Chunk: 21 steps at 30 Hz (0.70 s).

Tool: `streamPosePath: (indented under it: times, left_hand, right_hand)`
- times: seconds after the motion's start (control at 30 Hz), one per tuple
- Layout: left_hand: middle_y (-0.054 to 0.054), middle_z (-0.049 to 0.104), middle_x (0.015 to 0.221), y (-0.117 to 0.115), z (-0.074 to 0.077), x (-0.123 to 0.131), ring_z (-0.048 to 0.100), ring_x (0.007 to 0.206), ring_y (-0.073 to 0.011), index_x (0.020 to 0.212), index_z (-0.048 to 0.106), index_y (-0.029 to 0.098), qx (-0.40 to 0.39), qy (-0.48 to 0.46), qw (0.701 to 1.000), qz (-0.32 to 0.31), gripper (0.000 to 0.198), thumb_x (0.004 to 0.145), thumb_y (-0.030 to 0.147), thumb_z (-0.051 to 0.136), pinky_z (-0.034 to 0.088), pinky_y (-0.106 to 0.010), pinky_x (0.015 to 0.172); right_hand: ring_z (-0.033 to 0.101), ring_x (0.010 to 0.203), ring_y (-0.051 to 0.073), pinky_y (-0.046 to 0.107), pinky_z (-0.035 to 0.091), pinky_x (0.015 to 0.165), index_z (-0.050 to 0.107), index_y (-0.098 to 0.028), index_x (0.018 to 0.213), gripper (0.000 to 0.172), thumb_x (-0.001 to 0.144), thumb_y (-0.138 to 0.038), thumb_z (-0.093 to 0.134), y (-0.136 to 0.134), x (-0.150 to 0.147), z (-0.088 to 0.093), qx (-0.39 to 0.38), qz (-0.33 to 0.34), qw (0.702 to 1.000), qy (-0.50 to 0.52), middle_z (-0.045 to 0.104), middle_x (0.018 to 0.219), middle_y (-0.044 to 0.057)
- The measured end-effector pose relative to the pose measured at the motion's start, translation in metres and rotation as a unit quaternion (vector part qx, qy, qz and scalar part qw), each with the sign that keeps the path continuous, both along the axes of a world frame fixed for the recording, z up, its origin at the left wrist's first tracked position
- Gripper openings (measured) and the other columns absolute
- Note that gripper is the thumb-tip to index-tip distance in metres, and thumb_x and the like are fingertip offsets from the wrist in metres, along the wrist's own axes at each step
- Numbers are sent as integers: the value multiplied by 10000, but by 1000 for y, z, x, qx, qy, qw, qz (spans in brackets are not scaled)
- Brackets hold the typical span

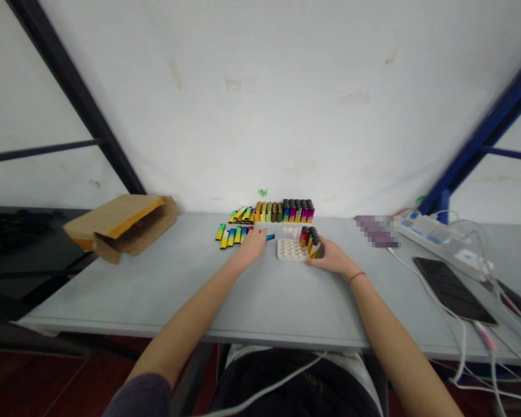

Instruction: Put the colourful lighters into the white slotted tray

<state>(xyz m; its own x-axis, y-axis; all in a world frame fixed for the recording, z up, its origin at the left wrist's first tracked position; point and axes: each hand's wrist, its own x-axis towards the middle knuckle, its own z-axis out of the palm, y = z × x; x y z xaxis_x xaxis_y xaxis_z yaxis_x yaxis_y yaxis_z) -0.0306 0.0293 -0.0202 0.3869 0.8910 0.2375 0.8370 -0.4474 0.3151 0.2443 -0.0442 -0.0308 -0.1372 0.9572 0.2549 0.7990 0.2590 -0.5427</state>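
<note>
beside the white dimpled tray [292, 250], your left hand [252, 247] lay with fingers together at the row of lying gradient lighters [234, 236], a loose blue lighter [270, 237] just by them. your right hand [332, 258] curled around the standing lighters [310, 241] on the tray, apparently to steady them; you could not tell if clamped.

A grey table top [165, 289] is laid out around a white dimpled tray [290, 251]. Behind the tray, gradient-coloured lighters [297, 212] are stood in upright rows, with more leaned aslant at their left. Left of the tray, further lighters [231, 236] are laid side by side, and well beyond them a torn cardboard box [125, 226] is set at the corner. Right of the tray, a pixelated purple object [377, 230], a white power strip [429, 236] and a dark smartphone [454, 289] are placed, with white cables [421, 284] trailed between them.
</note>
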Motion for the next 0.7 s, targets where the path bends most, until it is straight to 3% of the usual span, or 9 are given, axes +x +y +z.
streamPosePath:
  times: [0.07,0.13,0.2,0.27,0.37,0.5,0.63,0.7]
  left_hand:
    - [-161,651,1089,3,3,11,648,1021,-272,1086,642,153,-38,-114,993,-7,224,890,223,558,478,-389,928]
    - [-95,663,913,1,5,24,672,900,-242,982,616,187,-94,-259,961,-7,124,881,237,564,498,-365,873]
    - [-22,610,721,-4,6,34,657,734,-195,888,558,211,-162,-404,900,-1,47,870,254,563,509,-327,778]
    - [43,501,600,-11,5,39,563,555,-135,839,496,223,-218,-522,825,11,107,872,308,552,487,-277,650]
    - [92,359,521,-18,5,37,360,401,-86,827,472,225,-270,-600,753,24,299,912,512,481,373,-221,475]
    - [77,323,467,-16,1,32,303,377,-76,703,440,224,-273,-608,744,33,560,881,751,382,265,-212,412]
    - [63,282,428,-9,-9,35,279,362,-89,636,367,241,-277,-618,730,91,577,900,749,296,208,-230,387]
    - [66,253,431,-7,-15,36,247,359,-90,638,344,245,-285,-608,737,75,546,918,707,263,166,-228,381]
  right_hand:
    - [684,964,297,406,543,868,622,-148,1225,653,659,-406,822,1,1,-1,-4,2,1000,5,739,1103,135]
    - [686,956,299,407,545,864,622,-139,1218,642,663,-398,815,1,1,-3,-4,7,1000,9,738,1103,141]
    - [686,956,301,410,543,867,623,-131,1210,632,667,-396,810,1,1,-3,-5,14,1000,17,735,1112,148]
    - [683,966,301,414,538,880,624,-134,1203,627,665,-395,811,1,1,-3,-5,20,999,26,734,1123,147]
    - [683,971,301,412,535,886,630,-143,1185,615,658,-398,818,1,1,-4,-8,19,999,39,738,1113,139]
    - [685,981,304,408,534,891,637,-146,1169,606,652,-402,824,0,2,-5,-3,17,998,53,745,1088,129]
    - [687,980,307,405,539,886,632,-144,1178,618,659,-421,820,1,2,-6,-3,9,999,45,746,1086,133]
    - [685,994,311,414,538,899,620,-141,1199,633,670,-432,809,2,3,-8,-1,13,999,41,738,1116,141]
